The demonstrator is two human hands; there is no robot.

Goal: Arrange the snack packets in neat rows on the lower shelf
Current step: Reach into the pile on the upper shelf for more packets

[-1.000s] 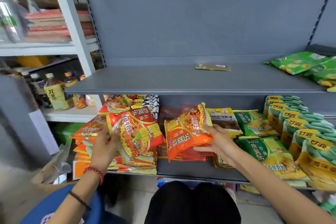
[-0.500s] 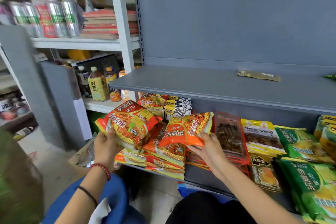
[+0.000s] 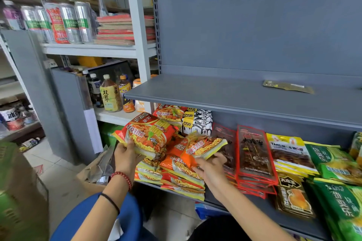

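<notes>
Left hand (image 3: 127,157) is gripping the red noodle packet (image 3: 150,135) by its lower edge, holding it above the pile. Right hand (image 3: 210,170) is pinching the orange noodle packet (image 3: 203,146), tilted on top of the orange stack (image 3: 180,178) at the left end of the lower shelf (image 3: 254,208). Red jerky packs (image 3: 252,152) are leaning just to the right. One flat packet (image 3: 288,86) is lying on the upper shelf (image 3: 205,92).

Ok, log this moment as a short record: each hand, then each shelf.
Left hand: grips red noodle packet at its lower edge
Right hand: holds orange noodle packet over the orange packet stack
Lower shelf: orange packet stack, red-edged packets, green packets, left to right
Upper shelf: one flat olive sachet
</notes>
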